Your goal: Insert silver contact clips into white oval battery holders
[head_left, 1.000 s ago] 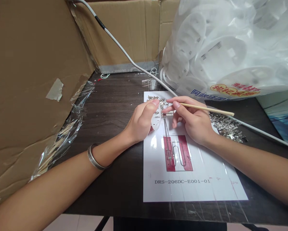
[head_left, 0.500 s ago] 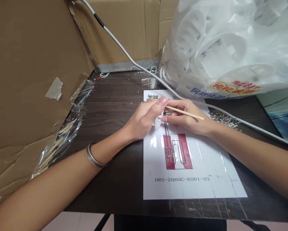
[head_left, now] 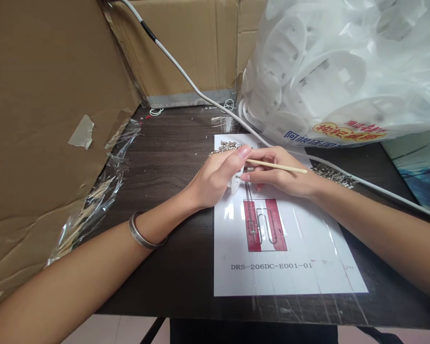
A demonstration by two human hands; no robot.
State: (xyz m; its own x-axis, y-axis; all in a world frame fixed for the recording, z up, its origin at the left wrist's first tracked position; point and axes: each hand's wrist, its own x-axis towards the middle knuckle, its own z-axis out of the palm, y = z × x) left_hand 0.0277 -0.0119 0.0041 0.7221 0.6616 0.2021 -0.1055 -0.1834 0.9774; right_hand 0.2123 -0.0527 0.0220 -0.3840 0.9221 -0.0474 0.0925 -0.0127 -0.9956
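My left hand [head_left: 216,177] is closed around a small white plastic part [head_left: 237,182], most of it hidden by the palm and fingers. My right hand [head_left: 277,169] meets it from the right, its fingers closed on a thin wooden stick [head_left: 277,166] that slants across the back of the fingers. The stick's far end disappears between the two hands. Both hands are above a printed sheet [head_left: 290,277] taped to the table, with a red-and-white diagram on it. Small metal pieces [head_left: 226,147] lie in a pile just behind my left hand.
Another pile of small metal pieces [head_left: 333,176] lies behind my right forearm. A clear bag of white round plastic parts [head_left: 329,81] stands at the back right. A white cable [head_left: 200,93] crosses the table. Cardboard [head_left: 49,95] walls the left and back; wooden sticks [head_left: 78,217] lie in plastic at left.
The visible end of the stick has tilted up slightly, and my right hand has shifted a little. My left hand keeps its hold on the white part.
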